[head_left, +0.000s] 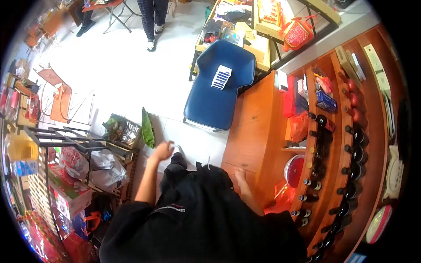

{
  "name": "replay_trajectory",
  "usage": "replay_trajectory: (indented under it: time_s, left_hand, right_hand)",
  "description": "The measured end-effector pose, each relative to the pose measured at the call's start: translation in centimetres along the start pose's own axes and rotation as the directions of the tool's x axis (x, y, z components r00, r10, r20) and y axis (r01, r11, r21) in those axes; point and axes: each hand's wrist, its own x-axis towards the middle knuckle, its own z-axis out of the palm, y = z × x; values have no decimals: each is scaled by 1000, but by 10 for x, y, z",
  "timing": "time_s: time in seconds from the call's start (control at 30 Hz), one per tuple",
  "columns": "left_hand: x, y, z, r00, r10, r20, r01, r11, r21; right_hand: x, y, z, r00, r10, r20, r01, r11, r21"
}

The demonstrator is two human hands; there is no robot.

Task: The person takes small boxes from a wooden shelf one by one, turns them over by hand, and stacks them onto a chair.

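Observation:
My left hand (163, 150) hangs over the floor in front of me, its fingers curled; whether anything is inside them I cannot make out. To the right, my right hand (240, 175) is low beside the wooden cabinet (247, 127), small and partly turned away, so its fingers are not clear. Ahead stands a blue chair (211, 103) with a white and blue striped item (221, 77) on its seat. A green bag (148, 128) lies on the floor beyond my left hand, next to a box of bags (125, 131).
Wine bottles (322, 122) fill the rack on the right. A black metal-framed shelf (66, 138) with plastic bags is at the left. An orange chair (61, 101) stands farther off. A person's legs (152, 19) and another person's foot (85, 28) show at the top.

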Motion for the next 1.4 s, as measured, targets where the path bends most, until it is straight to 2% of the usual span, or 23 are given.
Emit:
replay_trajectory:
  time_s: [0.07, 0.1, 0.13, 0.2, 0.27, 0.3, 0.33, 0.4, 0.43, 0.53, 0.57, 0.6, 0.67, 0.73, 0.8, 0.83, 0.87, 0.97, 1.0, 1.1, 1.23, 1.33, 1.4]
  left_hand:
    - [29, -4, -49, 970, 96, -223, -71, 990, 118]
    - [43, -1, -85, 898, 245, -366, -166, 958, 234]
    - [37, 38, -129, 825, 161, -541, -101, 985, 140]
    - [25, 119, -218, 572, -28, -820, -89, 991, -95]
    - [29, 163, -275, 169, 271, -948, -216, 948, 232]
    - [31, 184, -304, -50, 393, -918, -173, 902, 396]
    - [38, 211, -311, -73, 332, -940, -316, 887, 338]
    - [89, 223, -314, -20, 355, -934, -456, 829, 325]
    - [133, 211, -313, 5, 516, -857, -349, 804, 482]
    - [260, 205, -250, 433, 340, -835, -474, 873, 110]
    - [306, 198, -227, 510, 311, -802, -499, 866, 18]
    - [341, 197, -207, 609, 303, -733, -446, 895, -1]
    - [409, 196, -170, 723, 218, -655, -408, 900, -151]
    - [459, 193, -141, 817, 231, -528, -350, 927, -136]
    - [503, 183, -108, 897, 152, -414, -249, 950, -190]
    - [526, 168, -91, 914, 180, -365, -234, 966, -110]
    - [541, 158, -71, 918, 163, -362, -221, 967, -126]
    - [585, 149, -44, 979, -13, -203, -34, 973, -230]
    - [597, 147, -39, 979, -21, -203, -29, 971, -239]
    - [621, 146, -19, 986, -156, -57, 142, 971, -194]
    - [635, 149, -2, 987, -152, -44, 139, 965, -221]
    - [630, 152, -4, 977, -186, -104, 154, 953, -260]
    - [618, 159, -14, 968, -231, -100, 175, 903, -393]
  right_hand:
    - [21, -53, 9, 997, 52, -49, -52, 999, 14]
    - [27, -84, 13, 999, 35, -24, -35, 999, -12]
    - [29, -110, 19, 1000, 27, 2, -27, 999, -33]
    - [57, -131, 32, 992, -116, -50, 118, 992, 51]
    - [92, -141, 40, 979, -192, -67, 198, 977, 86]
    - [106, -149, 43, 982, -178, -65, 185, 977, 106]
    - [123, -159, 48, 983, -174, -61, 180, 975, 128]
    - [161, -171, 52, 985, -170, -15, 170, 974, 149]
    - [185, -181, 51, 980, -197, 12, 192, 966, 172]
    - [240, -230, 49, 987, -144, 76, 136, 985, 108]
    - [262, -250, 51, 987, -131, 93, 122, 988, 93]
    - [285, -268, 51, 986, -121, 117, 115, 991, 64]
    - [337, -297, 53, 979, -117, 166, 118, 993, 2]
    - [387, -325, 59, 977, -82, 195, 88, 996, -23]
    - [426, -353, 68, 974, -9, 228, 17, 999, -35]
    - [443, -370, 75, 970, 15, 242, -4, 999, -43]
    - [455, -381, 81, 966, 42, 256, -30, 998, -51]
    - [497, -397, 102, 957, 77, 279, -56, 995, -83]
    - [508, -401, 108, 956, 82, 281, -58, 994, -94]
    - [519, -413, 121, 944, 166, 286, -151, 986, -74]
    - [516, -423, 130, 966, 51, 252, -39, 998, -52]
    - [514, -421, 137, 983, 48, 178, -40, 998, -45]
    - [501, -429, 134, 976, -5, 219, 11, 1000, -28]
